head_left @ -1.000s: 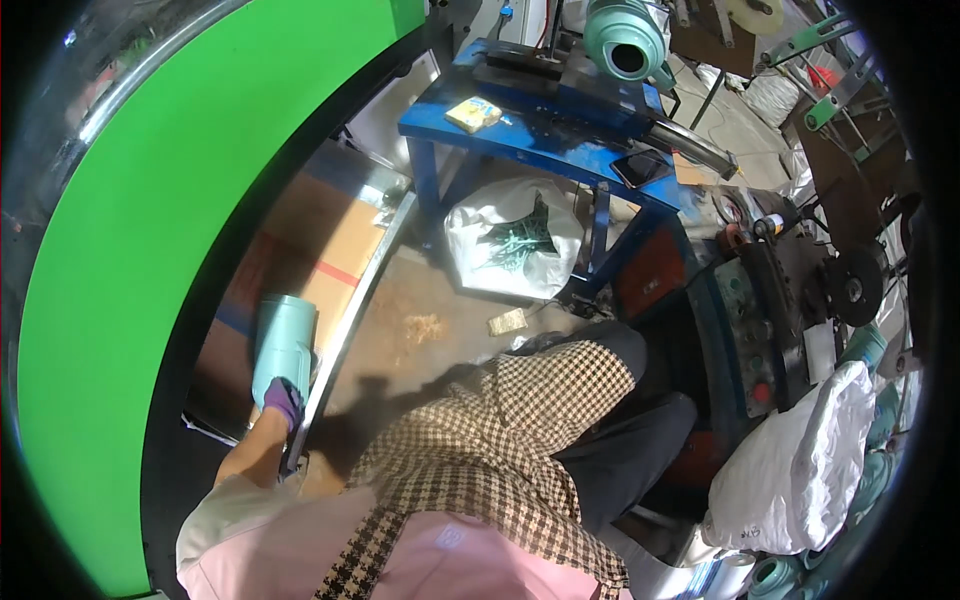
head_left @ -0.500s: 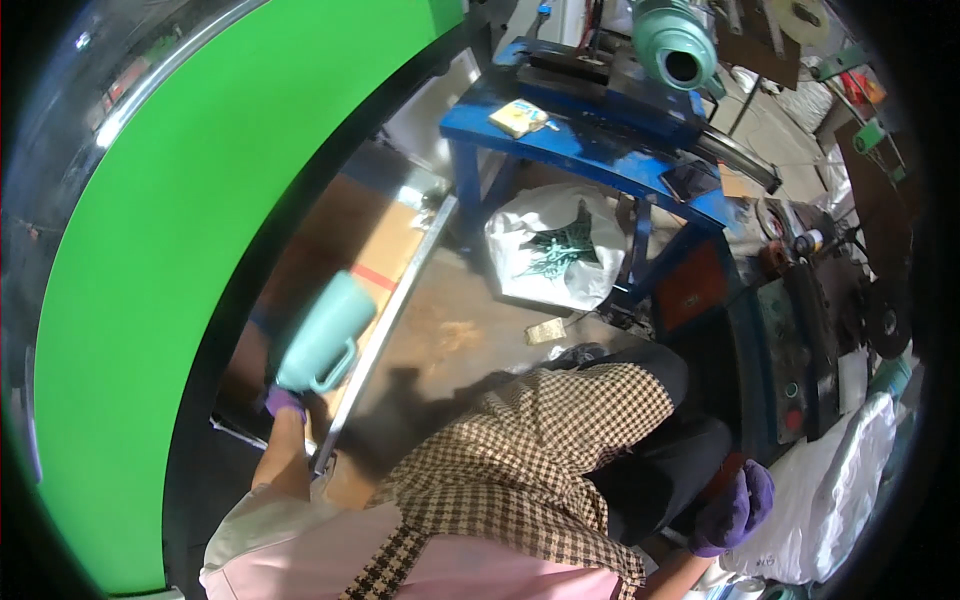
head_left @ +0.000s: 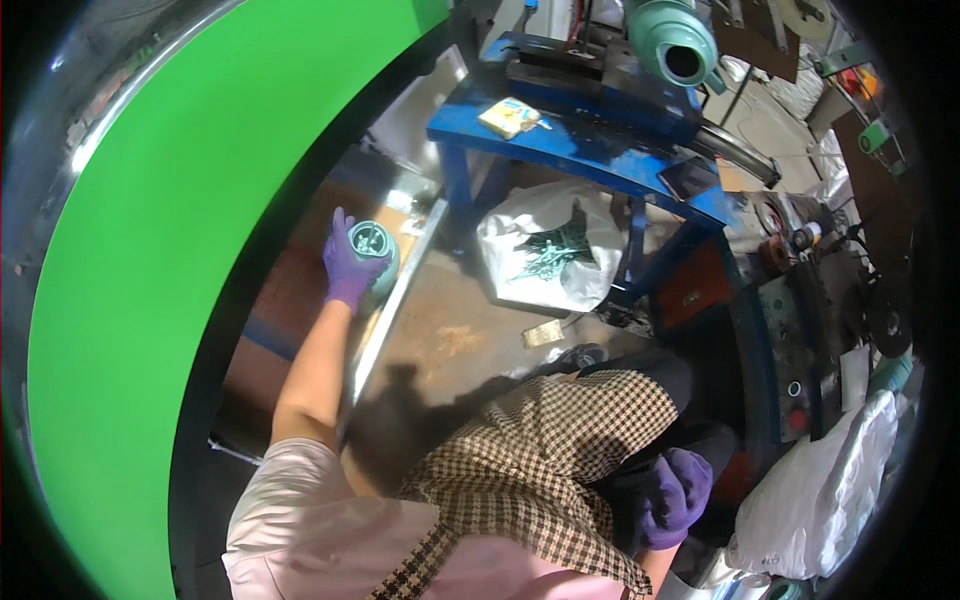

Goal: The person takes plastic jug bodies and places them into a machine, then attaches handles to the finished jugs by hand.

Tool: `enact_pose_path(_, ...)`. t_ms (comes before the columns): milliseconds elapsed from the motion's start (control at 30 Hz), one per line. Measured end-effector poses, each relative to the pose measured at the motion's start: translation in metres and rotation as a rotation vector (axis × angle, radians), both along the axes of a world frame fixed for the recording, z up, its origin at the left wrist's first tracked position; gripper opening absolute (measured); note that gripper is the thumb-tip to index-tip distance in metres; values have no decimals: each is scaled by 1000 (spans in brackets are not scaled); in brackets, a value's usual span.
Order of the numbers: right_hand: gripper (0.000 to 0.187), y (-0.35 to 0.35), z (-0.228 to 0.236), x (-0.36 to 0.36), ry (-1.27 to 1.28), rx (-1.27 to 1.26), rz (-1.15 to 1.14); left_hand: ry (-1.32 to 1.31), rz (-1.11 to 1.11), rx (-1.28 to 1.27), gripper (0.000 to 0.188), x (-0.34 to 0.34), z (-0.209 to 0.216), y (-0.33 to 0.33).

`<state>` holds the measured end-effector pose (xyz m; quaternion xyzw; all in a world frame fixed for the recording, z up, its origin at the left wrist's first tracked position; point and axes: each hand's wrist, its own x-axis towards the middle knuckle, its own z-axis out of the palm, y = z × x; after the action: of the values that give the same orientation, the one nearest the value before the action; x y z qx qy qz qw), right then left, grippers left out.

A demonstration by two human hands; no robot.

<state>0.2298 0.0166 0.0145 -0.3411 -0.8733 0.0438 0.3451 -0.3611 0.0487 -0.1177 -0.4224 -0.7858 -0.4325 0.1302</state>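
1. Teal jug (head_left: 371, 238), head view: over brown cardboard (head_left: 295, 285), one round end facing the camera; a green panel (head_left: 130, 250) walls off the left, a metal rail (head_left: 400, 300) the right.
2. Left hand (head_left: 347, 265), purple-gloved: fingers curved round the jug, gripping it.
3. Right hand (head_left: 680, 497), also gloved: half curled beside the checked apron (head_left: 590, 420); whether it holds anything, I cannot tell.
4. Ahead: blue table (head_left: 570, 137) bearing a yellow packet (head_left: 509, 118) and phone (head_left: 690, 179); below, a white sack (head_left: 500, 245) with teal scraps (head_left: 555, 253).

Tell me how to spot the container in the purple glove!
Find the huge, curved green panel. To its right, the purple-gloved left hand holds the teal container. Unlike the teal piece by the blue table, this one's hand-held.
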Motion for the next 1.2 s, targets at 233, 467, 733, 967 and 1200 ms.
enact_pose_path(233, 34, 22, 23, -61, 158, -48, 120, 368, -664, -225, 56, 108, 143, 26)
enact_pose_path(467, 59, 14, -3, -124, 34, -209, 41, 238, -1061, 41, 54, 284, 146, 2)
enact_pose_path(733, 43, -8, -32, -78, -157, -352, -219, 232, -1182, 46, 58, 347, 111, 0)
enact_pose_path(967, 35, -4, -44, -69, -108, -581, -253, 287, -1223, -45, 55, 360, 105, -1)
enact_pose_path(1200, 30, -1, -51, -60, -18, -653, -164, 423, -1128, 111, 41, 377, 101, -2)
